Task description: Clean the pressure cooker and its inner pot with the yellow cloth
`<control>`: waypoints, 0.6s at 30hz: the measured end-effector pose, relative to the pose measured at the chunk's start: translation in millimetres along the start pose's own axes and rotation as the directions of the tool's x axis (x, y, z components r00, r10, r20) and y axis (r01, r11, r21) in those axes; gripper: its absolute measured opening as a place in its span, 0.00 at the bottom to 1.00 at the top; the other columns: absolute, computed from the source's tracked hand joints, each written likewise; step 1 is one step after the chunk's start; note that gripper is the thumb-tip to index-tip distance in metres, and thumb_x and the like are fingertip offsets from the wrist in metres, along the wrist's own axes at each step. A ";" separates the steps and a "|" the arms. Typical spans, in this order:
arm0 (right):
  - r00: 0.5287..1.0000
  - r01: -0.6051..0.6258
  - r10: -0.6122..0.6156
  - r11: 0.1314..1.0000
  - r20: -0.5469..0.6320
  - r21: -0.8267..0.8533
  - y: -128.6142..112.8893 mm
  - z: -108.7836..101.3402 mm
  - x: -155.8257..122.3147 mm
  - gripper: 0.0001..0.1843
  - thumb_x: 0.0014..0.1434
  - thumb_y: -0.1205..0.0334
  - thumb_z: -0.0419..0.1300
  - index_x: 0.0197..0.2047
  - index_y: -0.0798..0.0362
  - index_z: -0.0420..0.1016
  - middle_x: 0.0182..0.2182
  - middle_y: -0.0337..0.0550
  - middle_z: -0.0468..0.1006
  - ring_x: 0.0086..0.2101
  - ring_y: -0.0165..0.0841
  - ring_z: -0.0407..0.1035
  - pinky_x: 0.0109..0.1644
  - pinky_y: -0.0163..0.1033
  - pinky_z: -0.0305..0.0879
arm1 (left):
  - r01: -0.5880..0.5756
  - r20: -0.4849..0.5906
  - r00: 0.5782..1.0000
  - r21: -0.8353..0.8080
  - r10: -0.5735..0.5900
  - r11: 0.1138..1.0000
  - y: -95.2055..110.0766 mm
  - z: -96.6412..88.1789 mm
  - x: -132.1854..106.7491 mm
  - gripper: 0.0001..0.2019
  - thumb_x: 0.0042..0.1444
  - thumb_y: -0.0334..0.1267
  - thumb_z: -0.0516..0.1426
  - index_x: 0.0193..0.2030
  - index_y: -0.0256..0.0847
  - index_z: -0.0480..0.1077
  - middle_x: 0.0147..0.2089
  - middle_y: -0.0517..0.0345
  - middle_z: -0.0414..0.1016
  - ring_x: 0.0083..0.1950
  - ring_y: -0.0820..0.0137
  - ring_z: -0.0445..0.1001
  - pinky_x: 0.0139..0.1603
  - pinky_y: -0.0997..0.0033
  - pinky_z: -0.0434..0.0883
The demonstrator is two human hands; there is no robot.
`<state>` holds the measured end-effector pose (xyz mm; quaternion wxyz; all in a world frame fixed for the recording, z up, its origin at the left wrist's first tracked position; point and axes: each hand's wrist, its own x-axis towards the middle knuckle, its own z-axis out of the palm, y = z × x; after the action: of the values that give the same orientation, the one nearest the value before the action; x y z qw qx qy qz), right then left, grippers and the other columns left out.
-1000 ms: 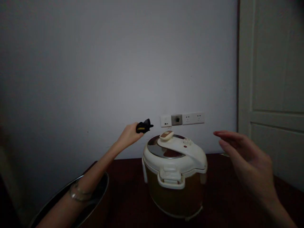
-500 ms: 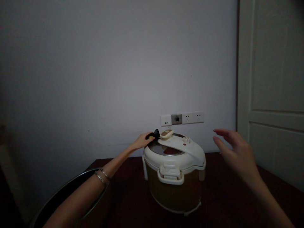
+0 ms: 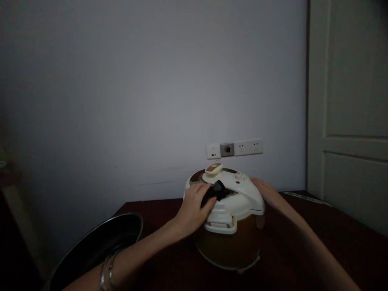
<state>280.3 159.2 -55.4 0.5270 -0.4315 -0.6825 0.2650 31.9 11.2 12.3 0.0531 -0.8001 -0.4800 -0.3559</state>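
A white and yellowish-brown electric pressure cooker (image 3: 227, 246) stands upright in front of me. My left hand (image 3: 195, 206) is closed around a small black object (image 3: 216, 192) with a flared end, over the near left of the lid; its exact kind is hard to make out in the dim light. My right hand (image 3: 263, 190) lies against the far right side of the lid (image 3: 247, 190), fingers stretched and their tips partly hidden behind it. On top of the lid sit a cream and brown knob (image 3: 214, 169) and a white valve (image 3: 240, 176).
A dark pan (image 3: 100, 238) with a shiny rim is at the left, below my left forearm. The dark red tabletop (image 3: 291, 222) meets a pale wall with sockets (image 3: 248, 147). A thin strip (image 3: 306, 198) lies near the back edge. A white door (image 3: 354, 121) stands right.
My left hand has moved with the black object from the lid's far left to its near side. My right hand has come in from the right to touch the cooker.
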 end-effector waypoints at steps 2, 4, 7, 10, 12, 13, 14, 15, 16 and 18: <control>0.998 -0.033 0.031 0.999 0.053 0.032 -2.9 2.0 -1.8 0.27 0.56 0.43 0.46 0.43 0.52 0.77 0.47 0.48 0.78 0.50 0.44 0.69 0.59 0.49 0.59 | -0.112 0.083 0.990 -0.045 0.116 0.993 19.1 -0.5 -1.5 0.18 0.58 0.40 0.54 0.55 0.38 0.65 0.54 0.47 0.69 0.56 0.63 0.65 0.57 0.57 0.63; 0.996 -0.033 0.030 0.999 0.082 0.034 -4.4 1.2 -2.4 0.26 0.55 0.43 0.46 0.41 0.52 0.77 0.44 0.46 0.79 0.49 0.43 0.70 0.58 0.49 0.60 | -0.229 0.176 0.955 -0.069 0.237 0.971 33.2 -0.4 3.0 0.21 0.56 0.43 0.56 0.56 0.38 0.65 0.55 0.47 0.68 0.57 0.62 0.64 0.59 0.58 0.61; 0.996 -0.006 0.003 1.000 0.092 0.026 -3.5 -0.9 -1.9 0.25 0.55 0.44 0.47 0.39 0.52 0.77 0.43 0.47 0.79 0.47 0.43 0.71 0.58 0.48 0.61 | -0.350 0.280 0.891 -0.078 0.358 0.933 42.3 1.5 12.7 0.21 0.59 0.46 0.54 0.56 0.40 0.65 0.55 0.49 0.68 0.57 0.63 0.63 0.59 0.58 0.60; 0.994 0.007 -0.011 0.999 0.111 0.043 -1.4 -1.6 -1.8 0.26 0.56 0.45 0.46 0.40 0.53 0.77 0.43 0.47 0.79 0.47 0.43 0.71 0.57 0.47 0.61 | -0.401 0.289 0.871 -0.051 0.398 0.915 39.0 4.0 14.6 0.16 0.62 0.43 0.50 0.54 0.43 0.67 0.54 0.52 0.69 0.57 0.64 0.64 0.59 0.59 0.60; 0.992 0.014 -0.021 0.998 0.123 0.057 -0.7 -1.6 -2.4 0.26 0.57 0.45 0.45 0.41 0.53 0.76 0.43 0.47 0.79 0.47 0.42 0.70 0.58 0.47 0.61 | -0.417 0.251 0.876 -0.034 0.411 0.908 32.8 5.1 10.4 0.15 0.61 0.41 0.51 0.53 0.42 0.67 0.54 0.51 0.68 0.57 0.64 0.63 0.59 0.59 0.61; 0.992 0.022 -0.030 0.998 0.126 0.060 -0.5 -1.6 -2.8 0.26 0.58 0.45 0.45 0.42 0.53 0.76 0.43 0.46 0.79 0.48 0.42 0.70 0.58 0.47 0.60 | -0.419 0.225 0.881 -0.032 0.415 0.907 29.2 5.3 7.6 0.15 0.61 0.41 0.51 0.54 0.41 0.67 0.55 0.50 0.67 0.58 0.64 0.63 0.59 0.59 0.61; 0.991 0.032 -0.039 0.998 0.127 0.060 -0.4 -1.7 -3.2 0.25 0.58 0.45 0.46 0.42 0.53 0.76 0.44 0.46 0.79 0.48 0.41 0.70 0.58 0.47 0.60 | -0.412 0.194 0.891 -0.031 0.410 0.911 25.3 5.3 4.8 0.16 0.61 0.40 0.51 0.54 0.41 0.66 0.56 0.49 0.67 0.59 0.64 0.62 0.60 0.59 0.61; 0.991 0.038 -0.045 0.998 0.124 0.057 -0.3 -1.9 -3.5 0.25 0.59 0.46 0.46 0.43 0.53 0.76 0.44 0.46 0.79 0.48 0.41 0.70 0.59 0.47 0.59 | -0.398 0.160 0.904 -0.032 0.397 0.917 20.8 5.0 2.4 0.16 0.61 0.40 0.51 0.54 0.41 0.66 0.57 0.49 0.67 0.59 0.65 0.62 0.60 0.59 0.61; 0.992 0.043 -0.049 0.998 0.119 0.055 -0.4 -2.1 -3.7 0.25 0.59 0.46 0.46 0.43 0.53 0.76 0.45 0.47 0.78 0.49 0.42 0.70 0.59 0.47 0.59 | -0.374 0.126 0.918 -0.034 0.375 0.927 15.6 4.4 0.7 0.16 0.61 0.39 0.51 0.54 0.42 0.66 0.57 0.49 0.67 0.59 0.65 0.62 0.60 0.59 0.61; 0.993 0.047 -0.052 0.998 0.102 0.049 -0.7 -2.6 -4.1 0.25 0.59 0.46 0.46 0.43 0.53 0.76 0.47 0.47 0.77 0.49 0.42 0.69 0.59 0.48 0.58 | -0.295 0.066 0.953 -0.044 0.297 0.955 1.8 2.6 -0.5 0.16 0.61 0.39 0.50 0.54 0.43 0.66 0.56 0.50 0.68 0.58 0.65 0.64 0.59 0.59 0.62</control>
<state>282.8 155.0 -56.1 0.5073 -0.3878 -0.7130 0.2896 34.5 10.9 10.6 0.0749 -0.8761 -0.3503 -0.3228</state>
